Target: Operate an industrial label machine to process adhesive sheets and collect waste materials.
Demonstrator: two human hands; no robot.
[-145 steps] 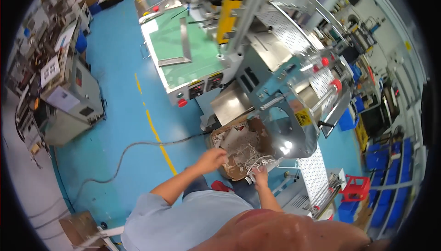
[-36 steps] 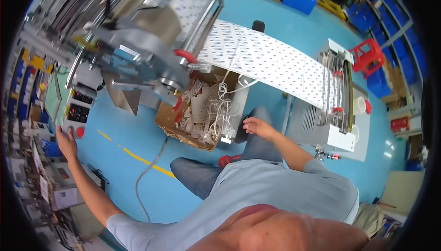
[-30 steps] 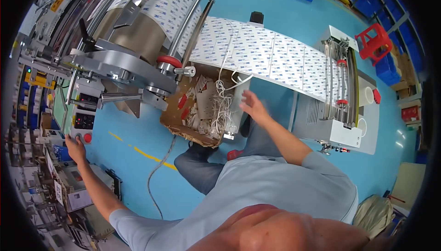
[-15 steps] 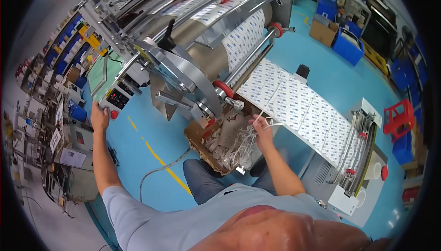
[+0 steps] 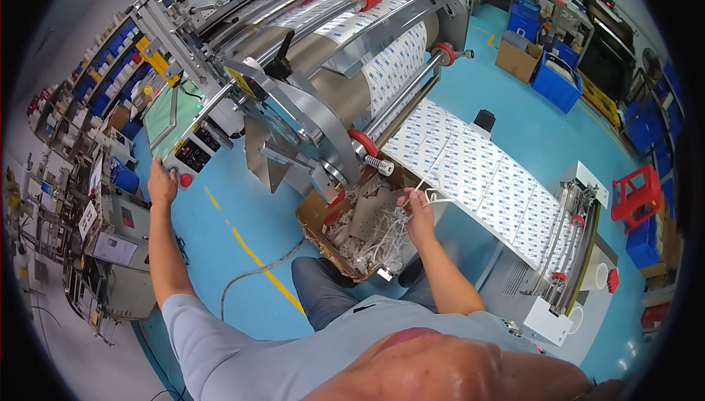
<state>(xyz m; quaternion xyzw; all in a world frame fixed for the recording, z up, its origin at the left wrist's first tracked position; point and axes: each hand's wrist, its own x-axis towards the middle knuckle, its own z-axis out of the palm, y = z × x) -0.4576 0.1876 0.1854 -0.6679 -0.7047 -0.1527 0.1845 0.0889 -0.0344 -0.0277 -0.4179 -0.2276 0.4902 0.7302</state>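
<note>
My left hand (image 5: 162, 183) reaches to the corner of the machine's control panel (image 5: 189, 156). Its fingers curl at the panel's edge and the thumb rests by a dark round knob, close to a red button (image 5: 186, 180). My right hand (image 5: 420, 212) pinches a thin white strip (image 5: 438, 196), which loops out past the fingers and runs up toward the printed sheet (image 5: 488, 173). Just left of that hand is a torn cardboard box (image 5: 312, 228) heaped with scrap paper and tangled white strips. The web passes around a large metal roller (image 5: 340, 92) above.
A metal roller stand (image 5: 565, 247) takes the sheet's right end. A red stool (image 5: 637, 194), a blue bin (image 5: 556, 79) and a cardboard box (image 5: 518, 56) stand to the right. A hose (image 5: 253, 272) crosses the blue floor. Shelves and equipment line the left.
The view has shifted slightly. Both hands keep almost the same places, the left at the panel and the right on the strip. Diagonal lines on the printed sheet have shifted a little.
</note>
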